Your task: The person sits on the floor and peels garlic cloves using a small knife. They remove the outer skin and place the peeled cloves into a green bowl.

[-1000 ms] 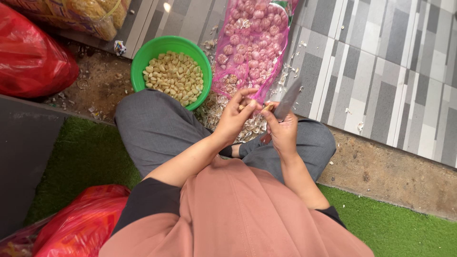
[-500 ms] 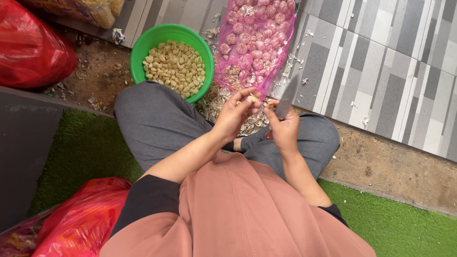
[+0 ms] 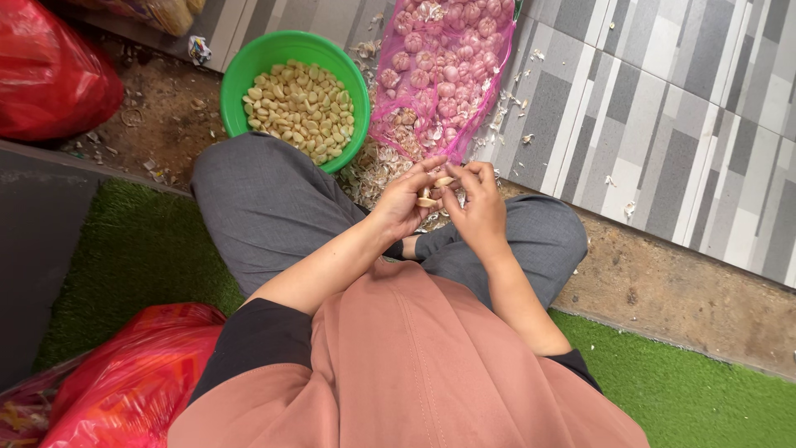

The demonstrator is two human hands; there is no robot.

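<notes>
The left hand and right hand meet above the lap, fingers pinched narrow around a small garlic clove held between them; a second pale piece sits in the left fingers. The clove looks light, firm and smooth, likely slippery once its papery skin comes loose, so a fingertip pinch at its ends suits it. A green bowl of peeled cloves and a pink net bag of garlic bulbs lie just ahead on the floor.
</notes>
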